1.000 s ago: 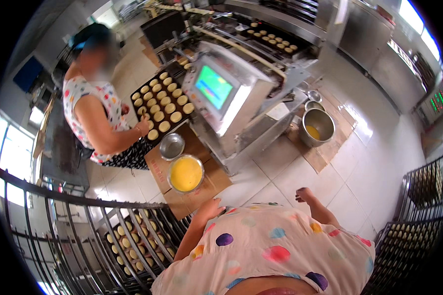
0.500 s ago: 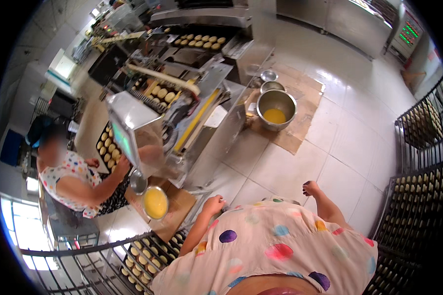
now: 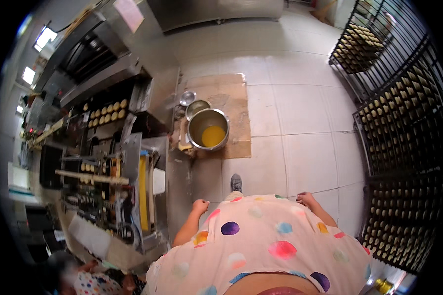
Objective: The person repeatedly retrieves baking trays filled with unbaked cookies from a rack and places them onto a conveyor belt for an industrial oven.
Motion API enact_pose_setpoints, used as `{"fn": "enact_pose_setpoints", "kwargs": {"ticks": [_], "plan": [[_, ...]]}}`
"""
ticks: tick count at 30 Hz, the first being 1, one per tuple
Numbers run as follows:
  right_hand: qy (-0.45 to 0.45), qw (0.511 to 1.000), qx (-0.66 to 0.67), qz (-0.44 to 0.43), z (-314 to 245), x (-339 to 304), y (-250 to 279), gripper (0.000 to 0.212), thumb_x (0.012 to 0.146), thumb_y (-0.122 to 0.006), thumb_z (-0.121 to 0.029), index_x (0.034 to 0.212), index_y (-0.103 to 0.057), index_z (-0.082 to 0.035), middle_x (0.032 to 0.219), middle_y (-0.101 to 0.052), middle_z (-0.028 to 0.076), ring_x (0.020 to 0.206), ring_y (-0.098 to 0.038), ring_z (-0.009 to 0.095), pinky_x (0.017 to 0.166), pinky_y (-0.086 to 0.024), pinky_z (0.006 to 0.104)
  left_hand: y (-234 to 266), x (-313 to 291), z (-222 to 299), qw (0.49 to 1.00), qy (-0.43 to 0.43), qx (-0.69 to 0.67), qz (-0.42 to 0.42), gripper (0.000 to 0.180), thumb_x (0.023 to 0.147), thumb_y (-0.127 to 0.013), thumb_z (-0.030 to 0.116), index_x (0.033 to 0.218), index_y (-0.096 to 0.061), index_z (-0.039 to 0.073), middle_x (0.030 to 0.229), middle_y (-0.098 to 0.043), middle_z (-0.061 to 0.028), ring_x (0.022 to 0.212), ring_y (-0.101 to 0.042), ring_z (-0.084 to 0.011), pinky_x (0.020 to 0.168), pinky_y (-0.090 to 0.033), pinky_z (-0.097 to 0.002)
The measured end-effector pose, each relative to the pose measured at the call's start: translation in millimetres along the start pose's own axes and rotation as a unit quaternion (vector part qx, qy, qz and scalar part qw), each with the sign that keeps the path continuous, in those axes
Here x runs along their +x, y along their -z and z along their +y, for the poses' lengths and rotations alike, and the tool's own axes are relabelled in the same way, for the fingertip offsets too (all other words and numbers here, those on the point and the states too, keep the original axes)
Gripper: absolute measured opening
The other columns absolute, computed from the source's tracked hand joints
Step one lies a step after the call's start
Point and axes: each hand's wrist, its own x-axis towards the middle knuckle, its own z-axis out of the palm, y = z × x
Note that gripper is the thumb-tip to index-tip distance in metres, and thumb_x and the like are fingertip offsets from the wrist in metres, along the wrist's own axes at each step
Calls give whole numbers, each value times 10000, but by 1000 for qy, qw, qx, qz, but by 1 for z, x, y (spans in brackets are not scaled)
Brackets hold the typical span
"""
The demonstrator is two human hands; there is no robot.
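We have our left hand (image 3: 200,206) low at our left side, its fingers bent inward, and our right hand (image 3: 306,199) out at our right side with its fingers curled; at this size we cannot tell whether either is fully closed. Our spotted shirt (image 3: 261,231) fills the near middle between the two forearms, and one dark shoe (image 3: 236,183) shows just beyond its hem, between the hands. The large steel pot (image 3: 200,122) stands on the floor on the far side of our left hand, well apart from it and almost straight ahead of it; from our right hand it lies far and to the left. We see yellow liquid (image 3: 213,136) in the bottom of the pot. Two smaller metal bowls, a middle one (image 3: 198,106) and a smallest one (image 3: 187,98), trail away from it toward the far left, and all three are on a flattened sheet of cardboard (image 3: 238,118) over pale floor tiles (image 3: 310,162). To the left of our left hand we have a steel machine (image 3: 131,162) with a yellow strip (image 3: 143,191) along its near part, and pale rounds (image 3: 107,114) in rows at its far end. A co-worker (image 3: 97,284) in spotted clothing shows at the near left edge. To the right of our right hand, across the tiles, stand dark racks (image 3: 398,175) filled with rows of pale pieces (image 3: 403,206).
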Motion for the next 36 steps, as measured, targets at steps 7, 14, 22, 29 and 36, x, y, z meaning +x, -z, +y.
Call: {"fn": "enact_pose_setpoints", "kwargs": {"ticks": [7,14,22,29,36], "plan": [[-29,986,111,123,-29,12,53,309,801,-557,-126,1075,-540,16,844,-621,139,672,-636,230,547,-529,322,48,170,112,993,-112,1,-31,340,785,-577,348,905,-657,41,889,-648,-159,862,-617,-289,784,-471,-378],[103,969,183,129,-131,38,47,343,792,-566,-118,1103,-520,20,809,-614,113,599,-616,192,503,-506,306,97,259,259,968,-160,187,-50,358,758,-567,351,787,-659,7,799,-630,-186,776,-615,-319,722,-475,-391],[-119,973,129,150,-143,119,168,243,779,-532,-99,988,-572,18,829,-627,141,573,-621,224,487,-531,351,82,336,465,962,-227,114,-98,359,796,-569,344,908,-647,11,798,-649,-167,745,-637,-279,697,-487,-367],[-26,985,50,164,-282,249,301,220,790,-514,-81,979,-553,25,721,-611,134,541,-607,219,455,-511,340,108,383,549,977,-143,-75,-140,332,820,-587,314,887,-634,-8,720,-638,-93,629,-617,-157,554,-490,-289],[143,966,193,95,-513,347,313,293,793,-547,-116,1057,-546,11,811,-619,95,632,-611,161,529,-509,284,189,418,626,983,-18,95,-154,325,813,-606,291,871,-620,-28,723,-627,-101,603,-611,-175,521,-497,-303]]}}
